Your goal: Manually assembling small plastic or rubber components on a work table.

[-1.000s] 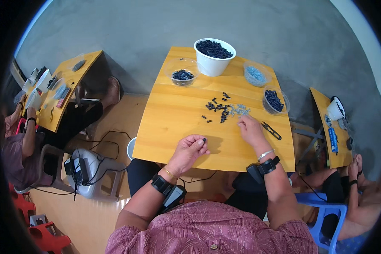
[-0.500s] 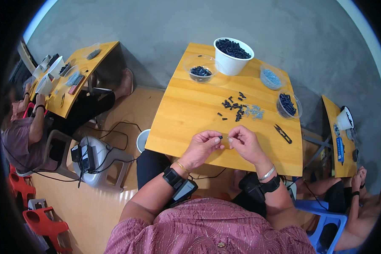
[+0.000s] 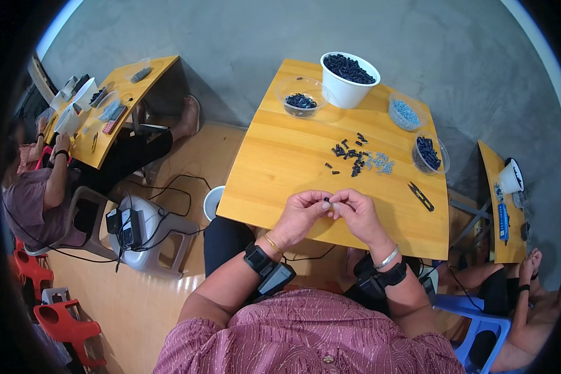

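Over the near edge of the table, my left hand (image 3: 303, 214) pinches a small black plastic part (image 3: 327, 200). My right hand (image 3: 356, 212) is closed in a pinch against it, fingertips meeting those of the left. Whatever the right fingertips hold is too small and covered to make out. Beyond my hands lie a loose scatter of small black parts (image 3: 356, 167) and, touching it on the right, a little heap of clear greyish parts (image 3: 381, 163). Black-handled thread snips (image 3: 421, 196) lie to the right of my right hand.
At the table's back stand a white bucket (image 3: 345, 93) full of black parts and a clear tub (image 3: 301, 112) of dark pieces. Tubs of blue parts (image 3: 404, 115) and black parts (image 3: 427, 153) line the right side. Co-workers sit at tables left and right; cables cross a grey stool (image 3: 153, 234).
My two hands have come together, the right fingertips moving left onto the black part in my left hand. The view has shifted slightly.
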Motion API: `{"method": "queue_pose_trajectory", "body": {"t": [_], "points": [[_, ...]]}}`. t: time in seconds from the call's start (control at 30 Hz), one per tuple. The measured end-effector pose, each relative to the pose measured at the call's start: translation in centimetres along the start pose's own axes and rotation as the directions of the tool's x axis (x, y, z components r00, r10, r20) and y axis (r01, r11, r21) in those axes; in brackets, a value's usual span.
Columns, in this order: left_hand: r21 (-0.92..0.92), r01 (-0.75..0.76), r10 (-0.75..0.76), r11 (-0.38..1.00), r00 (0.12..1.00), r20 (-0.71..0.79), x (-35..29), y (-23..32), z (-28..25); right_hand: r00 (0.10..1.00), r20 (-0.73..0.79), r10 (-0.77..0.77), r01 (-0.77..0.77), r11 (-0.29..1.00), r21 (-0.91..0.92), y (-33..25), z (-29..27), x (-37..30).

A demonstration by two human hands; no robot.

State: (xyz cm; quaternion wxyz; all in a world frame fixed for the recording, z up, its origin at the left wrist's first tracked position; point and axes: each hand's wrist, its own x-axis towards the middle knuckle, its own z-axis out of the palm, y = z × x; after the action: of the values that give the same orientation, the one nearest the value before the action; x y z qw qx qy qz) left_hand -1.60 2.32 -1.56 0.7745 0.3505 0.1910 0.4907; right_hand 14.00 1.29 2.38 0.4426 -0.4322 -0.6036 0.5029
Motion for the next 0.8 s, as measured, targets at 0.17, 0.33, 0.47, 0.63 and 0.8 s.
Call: {"method": "queue_pose_trajectory", "body": {"t": [0.17, 0.33, 0.47, 0.63, 0.8], "points": [[-0.033, -0.019, 0.019, 0.999, 1.0, 0.0, -0.1, 0.0, 0.3, 0.999, -0.031, 0.005, -0.002, 0.995, 0.098, 0.2, -0.4, -0.3], [0.06, -0.036, 0.035, 0.998, 0.999, 0.008, -0.3, -0.1, 0.3, 0.998, -0.038, -0.042, 0.043, 0.999, 0.014, -1.0, -0.9, 0.0], [0.187, -0.053, 0.06, 0.981, 0.998, -0.031, -0.4, 0.1, 0.6, 0.998, -0.023, -0.065, 0.061, 0.986, -0.158, -1.3, -1.0, 0.0], [0.313, -0.051, 0.062, 0.948, 0.998, -0.025, -0.3, -0.2, 0.6, 0.993, -0.03, -0.115, 0.103, 0.96, -0.261, -2.1, -0.7, 0.0], [0.288, -0.045, 0.064, 0.957, 0.996, -0.058, -0.4, -0.3, 0.9, 0.975, 0.03, -0.219, 0.213, 0.893, -0.397, -2.6, -0.6, 0.1]]}}
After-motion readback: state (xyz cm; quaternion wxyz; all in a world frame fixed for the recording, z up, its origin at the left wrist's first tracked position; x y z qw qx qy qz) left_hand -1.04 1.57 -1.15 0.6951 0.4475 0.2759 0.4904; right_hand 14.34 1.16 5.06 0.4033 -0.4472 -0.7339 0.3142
